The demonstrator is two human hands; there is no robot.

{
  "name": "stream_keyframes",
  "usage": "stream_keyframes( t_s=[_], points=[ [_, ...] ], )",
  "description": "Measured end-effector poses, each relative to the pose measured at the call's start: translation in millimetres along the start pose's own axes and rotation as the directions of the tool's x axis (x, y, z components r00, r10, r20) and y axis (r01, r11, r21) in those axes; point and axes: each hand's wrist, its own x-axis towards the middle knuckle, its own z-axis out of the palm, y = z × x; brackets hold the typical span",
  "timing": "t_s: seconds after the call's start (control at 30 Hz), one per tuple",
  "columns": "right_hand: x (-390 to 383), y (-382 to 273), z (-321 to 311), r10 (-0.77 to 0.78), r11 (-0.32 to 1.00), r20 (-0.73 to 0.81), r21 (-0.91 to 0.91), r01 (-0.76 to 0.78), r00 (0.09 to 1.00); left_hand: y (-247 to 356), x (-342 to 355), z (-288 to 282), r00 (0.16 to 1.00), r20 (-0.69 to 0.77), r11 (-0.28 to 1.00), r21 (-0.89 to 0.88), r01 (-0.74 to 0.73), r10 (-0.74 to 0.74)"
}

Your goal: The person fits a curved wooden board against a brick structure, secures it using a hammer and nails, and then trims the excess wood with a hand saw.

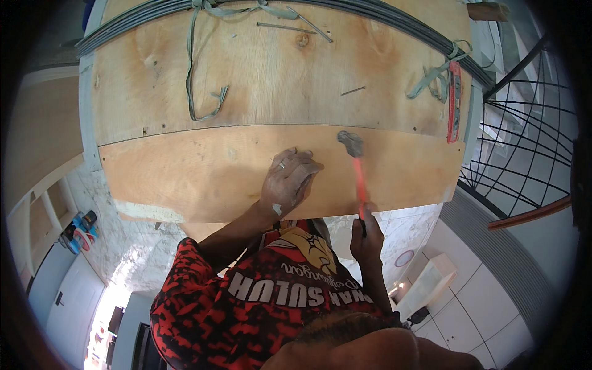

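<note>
My left hand (288,180) presses against a lower plywood panel (185,176), fingers bent together near the panel's upper edge; a ring shows on one finger. Whether it pinches something small I cannot tell. My right hand (367,237) grips the bottom of a hammer's orange-red handle (359,185). The hammer's grey metal head (351,143) sits at the seam where this panel meets a larger plywood sheet (277,74), just right of my left fingertips. My red and black patterned shirt (246,308) fills the lower middle.
A bundle of grey rods (394,21) curves along the big sheet's far edge, with grey straps (192,74) hanging over it. Loose nails (290,26) and a red and black tool (454,102) lie on the sheet. A black metal railing (524,135) stands right; blue tools (80,229) left.
</note>
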Motion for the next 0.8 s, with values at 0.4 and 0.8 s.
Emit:
stream_keyframes(
  t_s=[0.4,0.8],
  points=[
    [6.7,-6.6,-1.0,0.077,0.997,0.037,0.008,-0.077,0.996,-8.1,33.1,-22.2,0.991,0.015,0.989,0.070,0.133,-0.134],
    [1.0,-24.8,5.9,0.087,0.976,0.051,0.195,-0.096,0.995,-23.7,50.6,-5.5,0.997,-0.075,0.976,0.216,0.033,-0.017]
  ],
)
